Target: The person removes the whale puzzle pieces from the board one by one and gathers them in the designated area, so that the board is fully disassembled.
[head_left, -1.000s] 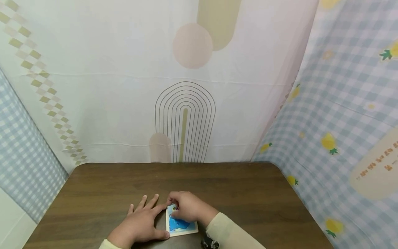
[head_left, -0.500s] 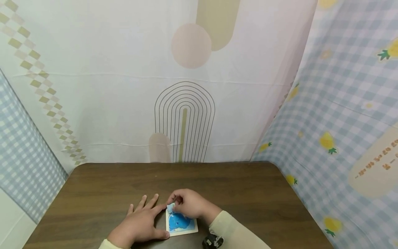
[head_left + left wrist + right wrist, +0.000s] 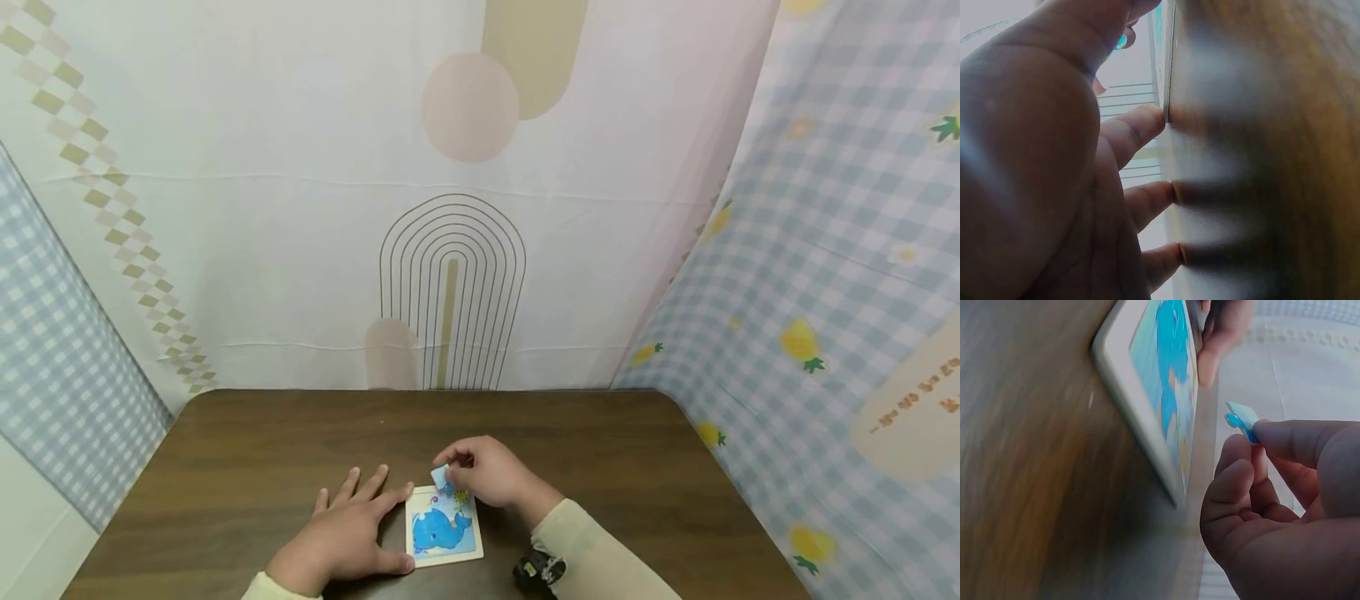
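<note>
A jigsaw puzzle [image 3: 442, 533] with a blue whale picture lies in a pale frame [image 3: 1129, 400] on the table. Its upper left corner shows a pale bare patch. Between thumb and fingertips, my right hand [image 3: 491, 477] pinches a small light-blue puzzle piece [image 3: 1244, 417], raised over the puzzle's far edge. My left hand [image 3: 337, 533] is spread on the tabletop, with the thumb and index fingertip at the frame's left side. In the left wrist view the index finger [image 3: 1141, 128] meets the frame's thin edge, while other fingertips touch the wood.
The dark wooden table [image 3: 600, 467] has rounded far corners. Behind it hangs a pale patterned cloth [image 3: 300, 250], and a blue checked cloth [image 3: 750, 333] drapes along the right. A black device [image 3: 538, 571] sits at my right wrist.
My right hand has risen from the puzzle and moved away and slightly right, bringing the puzzle piece out of the upper left corner. More of the whale picture shows. The left hand stays in place.
</note>
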A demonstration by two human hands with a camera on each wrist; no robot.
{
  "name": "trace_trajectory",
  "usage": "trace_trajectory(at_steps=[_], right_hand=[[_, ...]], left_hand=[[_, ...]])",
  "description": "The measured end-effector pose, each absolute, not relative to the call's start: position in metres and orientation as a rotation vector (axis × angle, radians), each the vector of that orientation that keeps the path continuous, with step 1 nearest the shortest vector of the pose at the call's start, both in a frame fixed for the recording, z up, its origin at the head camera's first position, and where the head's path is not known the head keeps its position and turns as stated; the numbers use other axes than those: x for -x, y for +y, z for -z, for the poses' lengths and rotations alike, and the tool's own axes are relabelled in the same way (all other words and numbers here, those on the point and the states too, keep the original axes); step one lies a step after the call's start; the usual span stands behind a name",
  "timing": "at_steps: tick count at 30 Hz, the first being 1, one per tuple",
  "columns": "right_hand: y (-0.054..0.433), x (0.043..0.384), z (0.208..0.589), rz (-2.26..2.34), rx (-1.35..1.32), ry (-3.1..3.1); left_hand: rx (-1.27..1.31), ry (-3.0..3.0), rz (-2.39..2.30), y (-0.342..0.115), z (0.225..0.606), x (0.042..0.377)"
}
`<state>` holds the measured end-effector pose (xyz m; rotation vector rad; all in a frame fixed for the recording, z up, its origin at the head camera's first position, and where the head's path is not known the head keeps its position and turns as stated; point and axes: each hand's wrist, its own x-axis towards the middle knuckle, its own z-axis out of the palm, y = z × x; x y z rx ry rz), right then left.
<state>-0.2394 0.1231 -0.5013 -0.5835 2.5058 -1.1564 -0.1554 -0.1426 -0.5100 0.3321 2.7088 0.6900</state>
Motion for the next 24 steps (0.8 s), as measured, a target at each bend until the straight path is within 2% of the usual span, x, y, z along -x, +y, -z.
trace_trajectory(at_steps=[24], right_hand=[[0.202,0.276,0.51,1.313,0.285,2.59]], left_hand=[[-0.318,2.705,-0.705,-0.142,0.509,0.154]])
